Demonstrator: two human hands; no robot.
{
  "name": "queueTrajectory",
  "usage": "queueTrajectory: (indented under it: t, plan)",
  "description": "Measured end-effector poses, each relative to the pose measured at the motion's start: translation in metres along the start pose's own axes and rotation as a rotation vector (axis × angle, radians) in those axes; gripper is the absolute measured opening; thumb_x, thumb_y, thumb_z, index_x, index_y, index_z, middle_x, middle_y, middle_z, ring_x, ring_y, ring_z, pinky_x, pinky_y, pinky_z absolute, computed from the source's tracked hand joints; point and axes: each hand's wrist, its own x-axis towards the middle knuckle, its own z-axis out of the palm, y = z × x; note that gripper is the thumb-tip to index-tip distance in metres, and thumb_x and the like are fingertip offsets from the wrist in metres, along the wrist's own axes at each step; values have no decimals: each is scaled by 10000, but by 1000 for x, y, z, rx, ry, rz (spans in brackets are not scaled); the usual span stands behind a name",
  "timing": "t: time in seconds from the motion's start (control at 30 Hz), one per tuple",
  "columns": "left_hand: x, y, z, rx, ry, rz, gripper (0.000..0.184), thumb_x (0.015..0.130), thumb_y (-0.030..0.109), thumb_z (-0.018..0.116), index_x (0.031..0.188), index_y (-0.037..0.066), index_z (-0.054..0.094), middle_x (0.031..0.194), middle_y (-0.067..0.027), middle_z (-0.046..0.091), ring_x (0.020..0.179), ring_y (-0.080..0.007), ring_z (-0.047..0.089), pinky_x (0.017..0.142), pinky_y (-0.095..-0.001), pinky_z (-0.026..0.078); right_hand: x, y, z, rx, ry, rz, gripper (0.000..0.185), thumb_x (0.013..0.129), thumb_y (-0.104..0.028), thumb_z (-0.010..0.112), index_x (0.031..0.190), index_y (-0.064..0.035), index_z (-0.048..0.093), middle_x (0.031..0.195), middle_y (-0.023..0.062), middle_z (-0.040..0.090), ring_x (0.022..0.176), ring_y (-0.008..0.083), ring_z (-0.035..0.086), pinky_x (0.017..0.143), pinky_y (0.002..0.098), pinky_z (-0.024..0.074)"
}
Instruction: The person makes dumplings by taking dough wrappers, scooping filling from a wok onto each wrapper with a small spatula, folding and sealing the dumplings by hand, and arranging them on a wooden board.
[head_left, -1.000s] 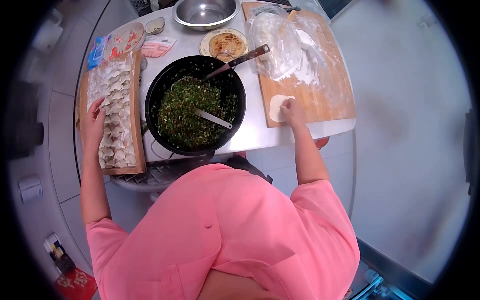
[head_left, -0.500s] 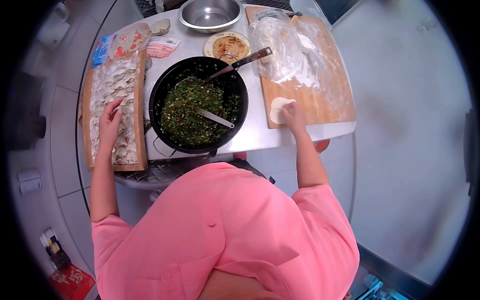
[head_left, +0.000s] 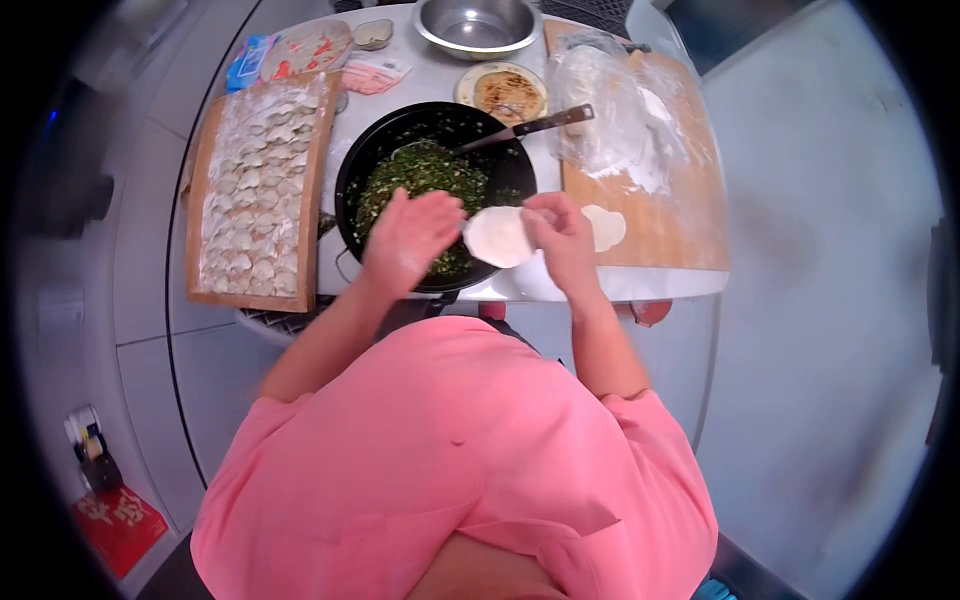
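Observation:
My right hand [head_left: 560, 235] pinches the edge of a round, pale dumpling wrapper [head_left: 498, 237], which hangs over the right front rim of the black pot [head_left: 518, 172]. Over the front of that pot, my left hand [head_left: 415, 235] is flat with fingers stretched out, holding nothing; its fingertips are close to the wrapper's left edge. Chopped green filling [head_left: 428, 170] fills much of the pot, and a dark-handled utensil [head_left: 540, 125] leans out over its right rim. Another wrapper [head_left: 605, 228] lies on the wooden board [head_left: 670, 230], just right of my right hand.
On the left, a floured wooden tray [head_left: 312, 200] carries rows of dumplings [head_left: 262, 200]. Behind the pot are a plate with a browned flatbread [head_left: 510, 95] and a steel bowl [head_left: 478, 25]. Dough under clear plastic [head_left: 605, 110] sits on the board beside loose flour.
My right hand has lifted a wrapper off the board and carried it left to the pot. My left hand has moved right from above the dumpling tray to the pot, and the view has shifted.

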Motion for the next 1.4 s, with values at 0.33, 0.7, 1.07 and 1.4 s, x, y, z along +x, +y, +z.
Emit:
queueTrajectory:
  t: [0.33, 0.7, 1.07, 1.4]
  plan:
    - [-23, 15, -33, 290, 183, 294, 442, 832, 34, 379, 1247, -106, 322, 1205, -226, 476, 1131, -349, 479, 977, -425, 385, 32, 53, 48, -1325, -320, -359, 197, 768, -161, 594, 929, -51, 570, 858, 137, 613, 775, 293, 614, 675, 404, 490]
    - [-60, 55, -63, 52, 432, 426, 431, 812, -22, 420, 1228, -97, 336, 1192, -227, 486, 1101, -334, 516, 940, -451, 432, 42, 57, 49, -1425, -437, -17, 189, 782, -165, 522, 829, -10, 620, 805, 205, 637, 828, 327, 622, 703, 426, 490]
    - [-67, 44, -64, -25, 424, 386, 402, 838, 9, 365, 1220, -114, 348, 1177, -241, 492, 1094, -363, 513, 925, -464, 438, 49, 111, 65, -583, -427, 337, 188, 826, -178, 571, 840, -1, 634, 671, 92, 613, 631, 177, 577, 627, 309, 447]
    - [-47, 13, -66, 637, 270, 406, 343, 938, 181, 341, 1187, -43, 416, 1146, -185, 526, 1066, -312, 531, 924, -455, 420, 40, 52, 71, -375, -422, 361, 163, 835, -156, 566, 844, -5, 627, 605, 13, 550, 570, 85, 496, 547, 240, 395]
